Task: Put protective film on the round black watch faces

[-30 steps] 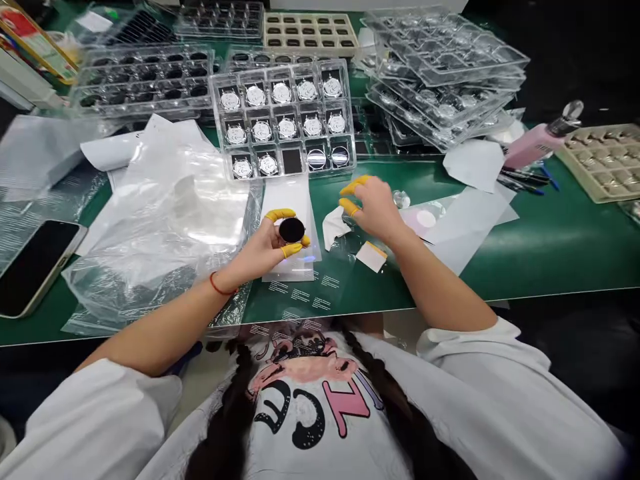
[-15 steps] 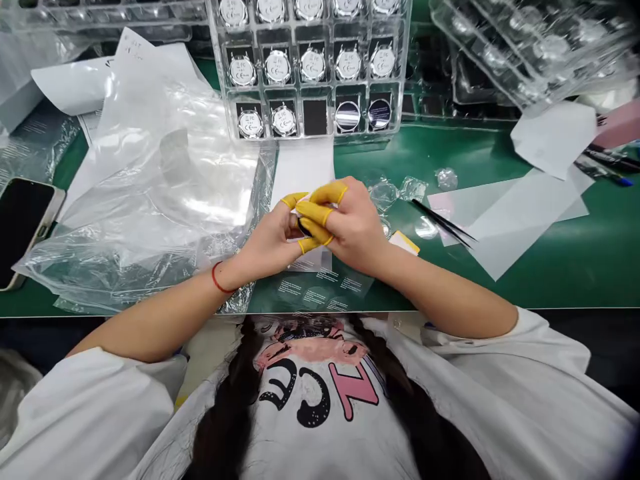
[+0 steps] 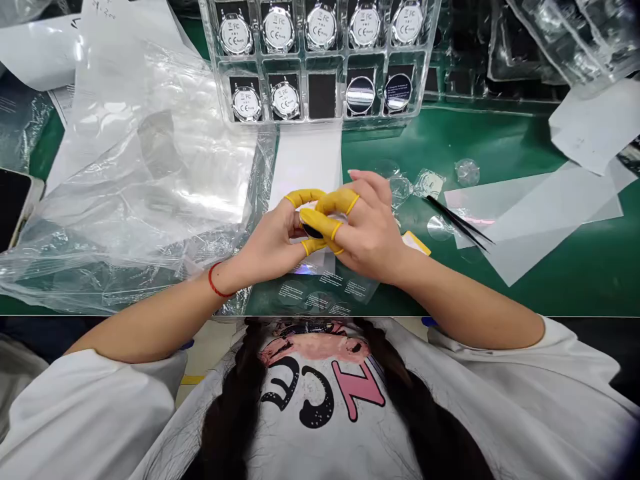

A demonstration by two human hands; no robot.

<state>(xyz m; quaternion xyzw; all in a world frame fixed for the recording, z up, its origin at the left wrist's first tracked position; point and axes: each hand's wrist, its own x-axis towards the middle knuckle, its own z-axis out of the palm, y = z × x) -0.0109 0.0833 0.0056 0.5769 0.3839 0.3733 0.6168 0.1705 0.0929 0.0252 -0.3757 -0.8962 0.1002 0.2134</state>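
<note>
Above the sheet of white paper, my left hand pinches a round watch case between thumb and fingers. Its dark face shows in part; the remainder is behind my fingers. Yellow finger cots cover several fingertips of both hands. My right hand is closed over the same watch case, its cot-covered fingers pressed at the edge, while its outer fingers stick out loosely. A little white shows between the fingers, but what it is I cannot make out. Clear sticker film with white print lies under my hands.
A clear plastic tray of watch cases stands ahead, with one vacant compartment in the near row. Black tweezers and translucent sheets lie at right. Clear plastic bags spread at left, beside a phone.
The view has shifted slightly, bringing the tray lower and larger. My right hand's outer fingers have lifted and spread, and more of the watch's dark face shows.
</note>
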